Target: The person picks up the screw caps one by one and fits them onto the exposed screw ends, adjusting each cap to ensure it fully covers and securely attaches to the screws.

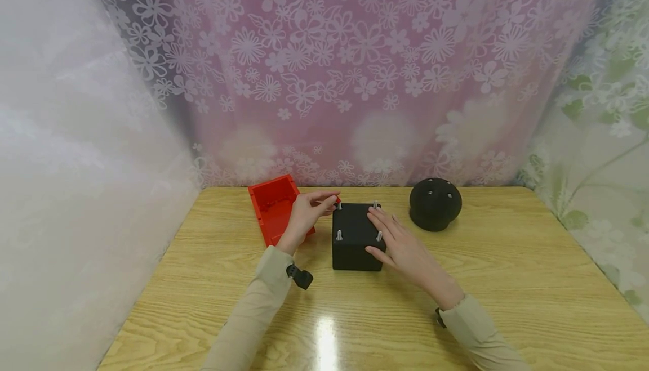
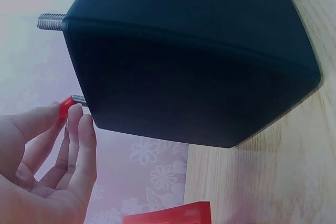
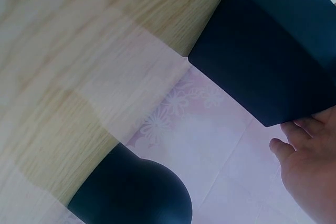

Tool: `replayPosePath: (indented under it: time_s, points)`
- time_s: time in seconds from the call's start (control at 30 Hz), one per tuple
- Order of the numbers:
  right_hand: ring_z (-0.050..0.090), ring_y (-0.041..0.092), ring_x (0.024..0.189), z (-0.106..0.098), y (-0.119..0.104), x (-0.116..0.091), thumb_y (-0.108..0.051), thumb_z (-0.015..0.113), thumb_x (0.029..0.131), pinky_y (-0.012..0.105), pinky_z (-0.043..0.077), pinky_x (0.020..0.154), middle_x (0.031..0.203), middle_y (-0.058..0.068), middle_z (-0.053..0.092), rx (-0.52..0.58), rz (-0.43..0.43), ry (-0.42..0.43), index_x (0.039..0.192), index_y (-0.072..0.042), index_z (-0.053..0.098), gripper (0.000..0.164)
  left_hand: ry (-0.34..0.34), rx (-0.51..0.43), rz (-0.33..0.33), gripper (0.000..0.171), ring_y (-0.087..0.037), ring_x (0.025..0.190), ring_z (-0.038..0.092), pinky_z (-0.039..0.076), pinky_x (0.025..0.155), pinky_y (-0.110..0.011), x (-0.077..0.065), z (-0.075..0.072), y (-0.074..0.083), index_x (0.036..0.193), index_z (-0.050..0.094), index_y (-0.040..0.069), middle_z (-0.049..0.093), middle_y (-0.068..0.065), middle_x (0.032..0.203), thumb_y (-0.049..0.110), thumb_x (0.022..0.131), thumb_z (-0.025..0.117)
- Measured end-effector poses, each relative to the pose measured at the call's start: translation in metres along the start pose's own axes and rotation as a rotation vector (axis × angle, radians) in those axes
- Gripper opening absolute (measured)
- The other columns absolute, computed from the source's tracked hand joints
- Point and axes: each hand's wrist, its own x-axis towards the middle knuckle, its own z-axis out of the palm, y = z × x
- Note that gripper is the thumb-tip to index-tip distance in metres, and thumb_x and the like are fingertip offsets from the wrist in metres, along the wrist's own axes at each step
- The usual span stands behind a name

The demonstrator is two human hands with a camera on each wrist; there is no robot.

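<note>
A black box [image 1: 357,258] stands on the table with a threaded metal stud [image 1: 339,235] at each corner of its top. At the far left stud [image 2: 79,99], my left hand [image 1: 306,213] pinches a small red piece [image 2: 66,107] between thumb and index finger, right at the stud's tip. The other left fingers are close beside that stud. My right hand [image 1: 405,247] rests on the right side of the box, its fingers extended over the top edge near the far right stud [image 1: 375,204]. Part of the red piece is hidden by the fingers.
A red bin [image 1: 276,222] with small red pieces [image 1: 269,204] inside stands left of the box, partly behind my left forearm. To the right is a black rounded object [image 1: 435,205] with small metal bits on top. A floral curtain [image 1: 355,78] hangs along the table's [image 1: 507,281] back edge.
</note>
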Motion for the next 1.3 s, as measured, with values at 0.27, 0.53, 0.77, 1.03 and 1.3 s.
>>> replayPosePath:
  time_s: [0.27, 0.53, 0.77, 1.03, 1.3]
  points:
    - [0.032, 0.031, 0.149, -0.0001, -0.0002, -0.0002, -0.045, 0.06, 0.101, 0.055, 0.031, 0.118, 0.163, 0.017, 0.032, -0.013, -0.007, -0.004, 0.156, 0.0, 0.033, 0.076, 0.028, -0.003, 0.003, 0.031, -0.024, 0.096, 0.073, 0.056, 0.094, -0.047, -0.0004, 0.0009, 0.0024, 0.125, 0.071, 0.008, 0.074, -0.011, 0.111, 0.023, 0.097, 0.07]
    - [0.033, 0.032, 0.149, 0.0009, 0.0009, -0.0002, -0.048, 0.055, 0.102, 0.056, 0.032, 0.117, 0.162, 0.018, 0.033, -0.015, -0.02, 0.009, 0.156, 0.001, 0.034, 0.075, 0.036, 0.014, 0.015, 0.03, -0.023, 0.095, 0.073, 0.056, 0.093, -0.049, 0.0006, 0.0011, 0.0033, 0.121, 0.072, 0.006, 0.075, -0.01, 0.11, 0.023, 0.097, 0.071]
    - [0.033, 0.032, 0.149, 0.0014, 0.0012, -0.0003, -0.047, 0.057, 0.102, 0.056, 0.032, 0.117, 0.162, 0.017, 0.032, -0.017, -0.016, 0.009, 0.156, 0.0, 0.033, 0.076, 0.035, 0.056, 0.038, 0.027, -0.022, 0.093, 0.073, 0.058, 0.09, -0.045, -0.0003, 0.0011, 0.0058, 0.119, 0.073, 0.008, 0.075, -0.008, 0.108, 0.022, 0.096, 0.072]
    - [0.033, 0.032, 0.149, 0.0008, 0.0008, -0.0001, -0.045, 0.059, 0.101, 0.057, 0.033, 0.116, 0.162, 0.018, 0.033, -0.011, -0.019, 0.013, 0.156, 0.0, 0.034, 0.076, 0.038, 0.148, 0.064, 0.026, -0.02, 0.094, 0.073, 0.06, 0.086, -0.033, -0.0014, 0.0014, 0.0089, 0.119, 0.075, 0.012, 0.075, -0.005, 0.111, 0.024, 0.096, 0.072]
    - [0.034, 0.034, 0.148, -0.0001, 0.0, -0.0012, -0.047, 0.057, 0.102, 0.056, 0.033, 0.117, 0.162, 0.018, 0.033, 0.001, -0.018, 0.016, 0.156, 0.001, 0.034, 0.075, 0.053, 0.253, 0.124, 0.021, -0.02, 0.096, 0.073, 0.061, 0.084, -0.032, -0.0004, 0.0031, 0.0071, 0.115, 0.077, 0.015, 0.076, -0.003, 0.109, 0.022, 0.095, 0.073]
